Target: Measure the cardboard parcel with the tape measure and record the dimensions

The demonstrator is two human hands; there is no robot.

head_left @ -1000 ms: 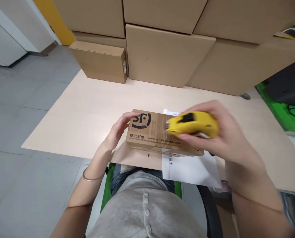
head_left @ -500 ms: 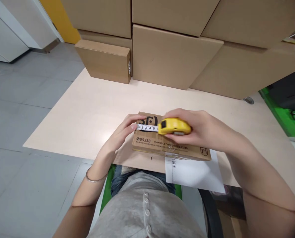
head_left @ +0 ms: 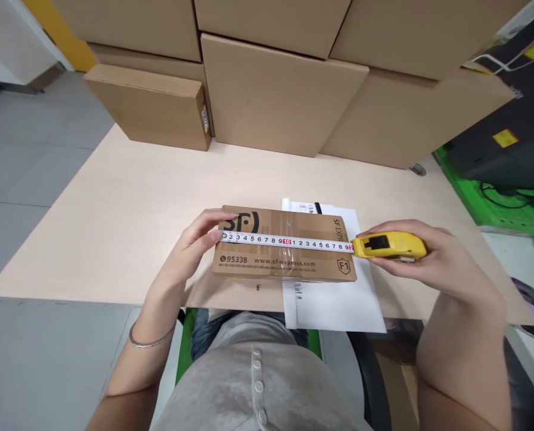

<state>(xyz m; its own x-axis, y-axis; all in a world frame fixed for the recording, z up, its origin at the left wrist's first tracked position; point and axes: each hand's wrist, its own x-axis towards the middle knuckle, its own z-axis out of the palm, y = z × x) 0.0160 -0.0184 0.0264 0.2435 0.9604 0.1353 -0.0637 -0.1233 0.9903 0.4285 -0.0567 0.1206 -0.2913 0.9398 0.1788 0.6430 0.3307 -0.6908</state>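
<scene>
A flat brown SF Express box [head_left: 289, 263] lies near the front edge of the pale table [head_left: 127, 215]. My left hand [head_left: 190, 248] pins the end of a white measuring tape [head_left: 285, 242] at the box's left edge. The tape runs across the box top to its right edge. My right hand [head_left: 433, 263] grips the yellow tape measure case [head_left: 390, 245] just past the box's right end. A white sheet of paper [head_left: 339, 302] lies under the box and sticks out over the table edge.
Large cardboard boxes [head_left: 280, 90] are stacked along the back of the table, with a smaller one [head_left: 152, 108] at the left. A green and black machine [head_left: 504, 173] stands at the right. Grey floor lies to the left.
My right hand has drawn the yellow case rightward, pulling the tape out across the whole box top. My left hand stays at the box's left edge, holding the tape's end.
</scene>
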